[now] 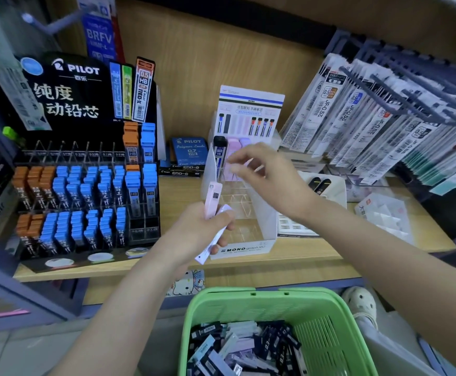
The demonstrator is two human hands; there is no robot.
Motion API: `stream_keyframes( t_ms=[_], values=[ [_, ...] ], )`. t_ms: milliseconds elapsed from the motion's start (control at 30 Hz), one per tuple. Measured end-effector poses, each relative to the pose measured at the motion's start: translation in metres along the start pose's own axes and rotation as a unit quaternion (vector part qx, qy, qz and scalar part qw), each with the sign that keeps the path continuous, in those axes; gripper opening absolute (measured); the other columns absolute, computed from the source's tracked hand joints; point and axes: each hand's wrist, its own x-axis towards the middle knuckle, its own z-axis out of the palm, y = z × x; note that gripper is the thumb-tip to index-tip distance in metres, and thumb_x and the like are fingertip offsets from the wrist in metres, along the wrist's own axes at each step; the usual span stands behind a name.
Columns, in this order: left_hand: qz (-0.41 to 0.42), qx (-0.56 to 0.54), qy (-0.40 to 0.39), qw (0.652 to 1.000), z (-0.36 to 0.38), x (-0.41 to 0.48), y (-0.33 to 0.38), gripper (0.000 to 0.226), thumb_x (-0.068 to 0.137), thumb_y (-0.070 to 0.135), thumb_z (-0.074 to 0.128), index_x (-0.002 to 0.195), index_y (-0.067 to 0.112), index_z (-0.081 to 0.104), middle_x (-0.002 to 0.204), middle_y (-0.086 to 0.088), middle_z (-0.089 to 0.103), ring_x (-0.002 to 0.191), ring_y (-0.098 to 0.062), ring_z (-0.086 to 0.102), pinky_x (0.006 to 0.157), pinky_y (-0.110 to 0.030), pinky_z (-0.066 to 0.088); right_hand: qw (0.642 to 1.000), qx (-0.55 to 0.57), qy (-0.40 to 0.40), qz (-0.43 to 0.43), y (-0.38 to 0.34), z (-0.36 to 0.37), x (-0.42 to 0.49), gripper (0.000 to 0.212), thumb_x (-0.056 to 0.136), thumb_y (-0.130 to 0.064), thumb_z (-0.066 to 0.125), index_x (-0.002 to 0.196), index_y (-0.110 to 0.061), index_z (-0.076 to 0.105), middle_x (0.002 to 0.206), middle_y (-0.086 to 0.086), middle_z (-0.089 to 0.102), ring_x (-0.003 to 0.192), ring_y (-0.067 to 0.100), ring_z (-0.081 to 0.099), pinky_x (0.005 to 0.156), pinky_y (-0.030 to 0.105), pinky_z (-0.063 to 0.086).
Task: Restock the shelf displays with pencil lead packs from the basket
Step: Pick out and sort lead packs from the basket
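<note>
The fingers of the left hand (207, 229) are curled round two pale pink lead packs (213, 196), held at the front edge of the shelf (316, 256). The right hand (264, 175) has bent fingers over the rear cells of the white display (248, 249). Motion blur hides whether they hold anything. Loose packs (237, 346) lie in the green basket (330, 335) below the shelf.

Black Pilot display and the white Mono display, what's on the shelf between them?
A blue Pilot 0.7 HB box and black ENO-G boxes, per the head view.
</note>
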Motion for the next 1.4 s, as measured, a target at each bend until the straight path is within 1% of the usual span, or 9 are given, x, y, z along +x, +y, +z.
stream_keyframes(
  t_ms=[133,367,467,633,733,867,1100,1233,1400],
  values=[
    [-0.011,0.029,-0.038,0.999,0.004,0.001,-0.004,0.007,0.093,0.017,0.056,0.094,0.011,0.059,0.079,-0.002,0.061,0.041,-0.003,0.048,0.044,-0.017,0.039,0.987,0.079,-0.138,0.031,-0.009,-0.001,-0.020,0.008,0.084,-0.014,0.068,0.089,-0.019,0.066,0.086,-0.004,0.064,0.071,0.000,0.055,0.069,0.011,0.042],
    [-0.036,0.019,0.027,0.999,0.003,0.007,-0.010,0.034,0.084,0.011,0.069,0.113,0.010,0.051,0.075,-0.005,0.056,0.051,-0.011,0.045,0.041,-0.018,0.038,0.982,0.172,-0.049,0.058,-0.006,-0.022,-0.029,0.014,0.090,-0.005,0.059,0.082,-0.015,0.052,0.076,0.002,0.062,0.069,0.015,0.066,0.065,0.026,0.055],
    [-0.041,-0.102,0.073,0.991,0.005,0.010,-0.004,0.010,0.093,0.014,0.056,0.102,0.008,0.057,0.076,-0.005,0.066,0.048,-0.010,0.039,0.038,-0.015,0.033,0.992,0.126,0.018,0.014,-0.004,-0.030,-0.041,0.015,0.088,-0.006,0.062,0.080,-0.014,0.051,0.078,0.002,0.065,0.077,0.013,0.067,0.073,0.026,0.055],
    [-0.027,-0.309,0.023,0.950,0.011,0.008,0.006,0.019,0.095,0.022,0.049,0.099,0.010,0.063,0.075,-0.006,0.069,0.039,-0.006,0.034,0.034,-0.013,0.026,0.992,-0.031,-0.014,-0.119,0.006,-0.028,-0.067,0.004,0.087,-0.011,0.061,0.088,-0.012,0.058,0.098,0.004,0.058,0.088,0.016,0.059,0.080,0.038,0.051],
    [-0.018,-0.286,0.063,0.956,0.016,0.008,0.005,0.012,0.092,0.015,0.057,0.097,0.007,0.064,0.069,-0.001,0.068,0.039,-0.006,0.035,0.035,-0.014,0.026,0.991,-0.039,-0.019,-0.128,0.007,-0.024,-0.075,0.010,0.086,-0.003,0.061,0.094,-0.010,0.060,0.103,0.002,0.056,0.090,0.013,0.060,0.083,0.035,0.053],
    [0.009,-0.275,0.102,0.956,0.020,0.006,0.007,0.008,0.092,0.010,0.058,0.096,0.007,0.064,0.066,0.003,0.068,0.046,-0.006,0.035,0.037,-0.014,0.026,0.997,0.068,-0.024,0.031,-0.005,-0.021,-0.078,0.040,0.081,0.000,0.068,0.102,-0.032,0.054,0.106,-0.011,0.058,0.088,0.000,0.057,0.080,0.017,0.052],
    [0.073,-0.173,0.101,0.977,0.020,-0.001,0.008,0.013,0.092,0.014,0.058,0.104,0.013,0.063,0.074,0.006,0.070,0.050,-0.006,0.038,0.043,-0.016,0.030,0.913,0.345,0.063,0.207,-0.006,-0.029,-0.066,0.015,0.086,-0.004,0.062,0.098,-0.013,0.061,0.082,0.006,0.067,0.068,0.007,0.066,0.068,0.016,0.054],
    [0.066,-0.046,0.079,0.994,0.021,-0.004,0.004,0.011,0.091,0.014,0.057,0.102,0.014,0.059,0.079,0.003,0.068,0.053,-0.007,0.041,0.049,-0.017,0.036,0.939,0.285,0.083,0.172,-0.004,-0.038,-0.054,0.012,0.087,-0.006,0.062,0.096,-0.014,0.065,0.080,0.002,0.068,0.067,0.003,0.065,0.065,0.014,0.052],
    [0.009,-0.094,0.111,0.989,0.018,-0.001,0.003,0.006,0.096,0.010,0.042,0.097,0.016,0.043,0.079,-0.002,0.059,0.052,-0.013,0.040,0.048,-0.022,0.033,0.972,0.134,0.161,0.104,0.008,-0.046,-0.027,0.011,0.089,-0.009,0.061,0.091,-0.020,0.062,0.082,-0.001,0.067,0.077,0.013,0.064,0.077,0.028,0.056]
  ],
)
